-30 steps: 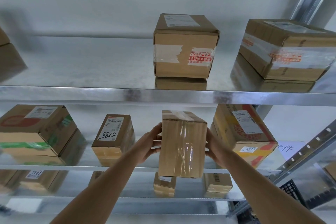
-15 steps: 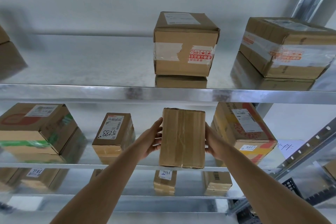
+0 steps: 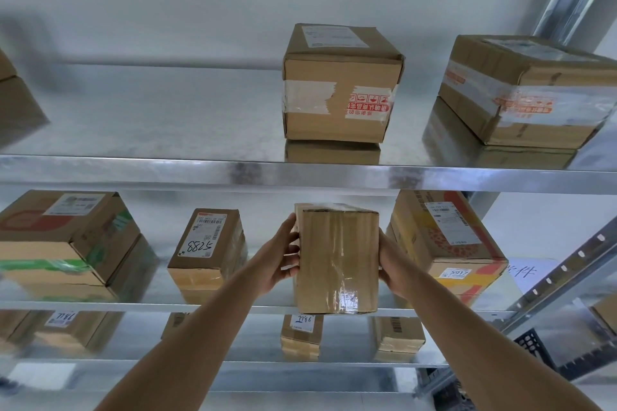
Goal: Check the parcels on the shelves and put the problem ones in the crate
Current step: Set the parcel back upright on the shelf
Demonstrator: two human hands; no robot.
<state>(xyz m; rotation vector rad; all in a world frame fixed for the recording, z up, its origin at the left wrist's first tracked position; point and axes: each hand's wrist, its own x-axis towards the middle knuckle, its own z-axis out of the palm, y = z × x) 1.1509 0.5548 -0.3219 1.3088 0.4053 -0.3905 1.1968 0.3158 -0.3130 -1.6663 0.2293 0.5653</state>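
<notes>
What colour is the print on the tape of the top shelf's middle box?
Red print on white tape, seen in the head view.

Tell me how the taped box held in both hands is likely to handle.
The taped box probably stays stiff: its cardboard edges look square. Glossy clear tape on its front may feel slippery. The left hand and right hand hold it off the shelf by its sides, so it seems fairly light.

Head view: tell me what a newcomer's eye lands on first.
First, the plain taped parcel at centre, held between the left hand and right hand in front of the middle shelf. Next, the box with red-printed tape on the top shelf, and the label marked 5288 to the left.
</notes>
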